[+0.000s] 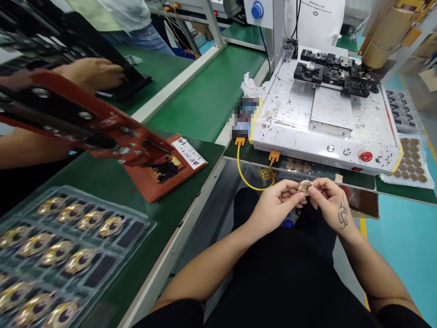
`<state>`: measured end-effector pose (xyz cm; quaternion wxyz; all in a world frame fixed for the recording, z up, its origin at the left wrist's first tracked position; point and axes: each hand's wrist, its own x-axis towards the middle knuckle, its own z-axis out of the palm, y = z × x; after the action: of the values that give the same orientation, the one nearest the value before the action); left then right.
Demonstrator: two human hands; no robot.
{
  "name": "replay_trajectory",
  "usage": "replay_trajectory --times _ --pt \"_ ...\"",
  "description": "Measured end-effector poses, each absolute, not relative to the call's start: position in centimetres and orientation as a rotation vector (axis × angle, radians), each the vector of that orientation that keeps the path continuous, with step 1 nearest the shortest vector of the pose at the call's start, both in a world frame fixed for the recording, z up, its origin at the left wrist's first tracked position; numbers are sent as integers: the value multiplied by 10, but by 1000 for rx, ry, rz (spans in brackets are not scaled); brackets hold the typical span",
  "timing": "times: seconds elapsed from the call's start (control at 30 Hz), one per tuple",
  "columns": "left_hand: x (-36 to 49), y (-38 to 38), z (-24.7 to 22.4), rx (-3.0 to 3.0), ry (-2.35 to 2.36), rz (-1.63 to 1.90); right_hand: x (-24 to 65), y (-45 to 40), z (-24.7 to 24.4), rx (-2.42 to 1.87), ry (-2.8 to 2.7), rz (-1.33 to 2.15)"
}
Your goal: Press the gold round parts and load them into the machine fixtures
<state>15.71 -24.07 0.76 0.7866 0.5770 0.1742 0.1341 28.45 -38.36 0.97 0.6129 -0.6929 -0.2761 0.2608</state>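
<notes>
A small round gold-rimmed part (305, 187) is held up between my two hands, in front of the white machine's front edge. My left hand (278, 202) pinches its left side between thumb and fingers. On its right side, the thumb and fingers of my right hand (329, 200) are closed on the same part. Its face looks brownish; finer detail is too small to tell. The white machine (297, 130) beyond my hands carries black fixtures (331, 70) on its top.
At the lower left lies a clear tray (136, 232) of gold ring-shaped parts. A red clamp fixture (150, 182) stands beside it, with another person's hand (92, 75) behind. Yellow cable (244, 177) loops before the machine. Round brown discs (411, 159) lie at right.
</notes>
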Motion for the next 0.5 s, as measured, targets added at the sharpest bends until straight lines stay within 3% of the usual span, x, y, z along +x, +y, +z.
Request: replay_trajectory --times 0.5 --pt "145 -236 28 1427 441 402 284 -378 19 -1593 -930 601"
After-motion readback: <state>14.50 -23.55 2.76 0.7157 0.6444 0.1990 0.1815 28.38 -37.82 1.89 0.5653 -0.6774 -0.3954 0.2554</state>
